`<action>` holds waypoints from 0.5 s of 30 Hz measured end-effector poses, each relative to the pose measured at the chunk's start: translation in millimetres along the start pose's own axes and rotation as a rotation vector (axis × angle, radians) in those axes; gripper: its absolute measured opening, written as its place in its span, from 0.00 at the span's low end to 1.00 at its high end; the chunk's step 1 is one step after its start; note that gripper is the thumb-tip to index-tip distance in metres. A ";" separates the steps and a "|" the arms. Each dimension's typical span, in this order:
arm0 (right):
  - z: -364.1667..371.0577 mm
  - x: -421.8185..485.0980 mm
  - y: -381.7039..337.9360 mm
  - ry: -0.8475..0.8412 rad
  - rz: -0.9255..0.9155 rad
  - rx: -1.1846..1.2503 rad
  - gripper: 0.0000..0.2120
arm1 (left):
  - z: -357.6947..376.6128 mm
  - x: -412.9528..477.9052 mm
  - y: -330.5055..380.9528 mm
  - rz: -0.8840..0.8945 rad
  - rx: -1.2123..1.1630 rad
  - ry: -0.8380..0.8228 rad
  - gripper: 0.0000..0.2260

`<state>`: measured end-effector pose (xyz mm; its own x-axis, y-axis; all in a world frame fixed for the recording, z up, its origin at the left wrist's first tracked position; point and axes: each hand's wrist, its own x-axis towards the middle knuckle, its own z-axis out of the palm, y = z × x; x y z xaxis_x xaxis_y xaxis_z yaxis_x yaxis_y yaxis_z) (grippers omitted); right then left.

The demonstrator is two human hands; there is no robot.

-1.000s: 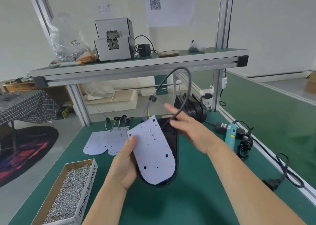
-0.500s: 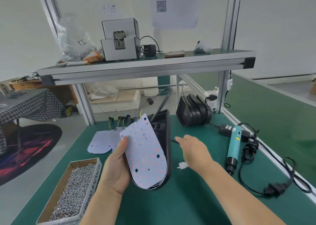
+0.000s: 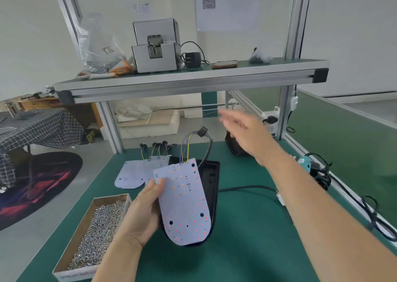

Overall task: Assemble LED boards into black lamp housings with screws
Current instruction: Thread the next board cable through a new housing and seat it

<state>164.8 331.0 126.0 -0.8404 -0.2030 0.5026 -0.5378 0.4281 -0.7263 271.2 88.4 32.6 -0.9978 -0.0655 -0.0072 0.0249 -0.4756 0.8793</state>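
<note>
My left hand [image 3: 139, 215] pinches the LED board [image 3: 184, 204] against the black housing [image 3: 211, 180] just behind it. My right hand [image 3: 242, 127] hangs open, far above. Held one-handed, the unscrewed board may slide off its seat.

Lighting is bright and diffuse. A soft shadow lies on the mat [image 3: 247, 249] below the left hand [image 3: 139, 215], which is sharp. The right hand [image 3: 242, 129] is motion-blurred. The frame posts [image 3: 298, 19] beyond the hands bow from wide-angle distortion.

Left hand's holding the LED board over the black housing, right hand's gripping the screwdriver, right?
No: the head view shows the right hand open in the air; the screwdriver lies on the table. The left hand does hold the LED board.
</note>
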 end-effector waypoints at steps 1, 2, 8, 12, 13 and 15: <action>-5.9 8.2 -17.7 -0.084 -0.076 -0.069 0.24 | 1.6 -0.1 -2.5 -0.010 0.015 -0.014 0.14; -7.9 15.7 -31.2 -0.199 -0.128 -0.201 0.29 | 3.6 0.4 -4.3 -0.019 0.024 -0.029 0.14; 6.2 19.0 -54.2 -0.443 -0.162 -0.660 0.12 | 4.1 3.6 -4.2 -0.004 0.029 -0.037 0.13; 8.2 1.1 -45.7 -0.469 -0.061 -0.417 0.08 | -2.0 6.7 -4.7 0.054 0.010 0.014 0.12; 13.0 -5.8 -44.7 -0.499 -0.033 -0.341 0.10 | -2.4 7.5 -4.5 0.065 0.000 0.015 0.11; 24.6 -17.4 -40.6 -0.501 0.016 -0.184 0.11 | -1.3 8.0 -3.4 0.078 -0.007 -0.002 0.10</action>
<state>199.6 295.5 135.2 -0.8019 -0.5716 0.1742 -0.5419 0.5729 -0.6149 263.2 88.4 28.9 -0.9929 -0.1013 0.0622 0.1032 -0.4749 0.8740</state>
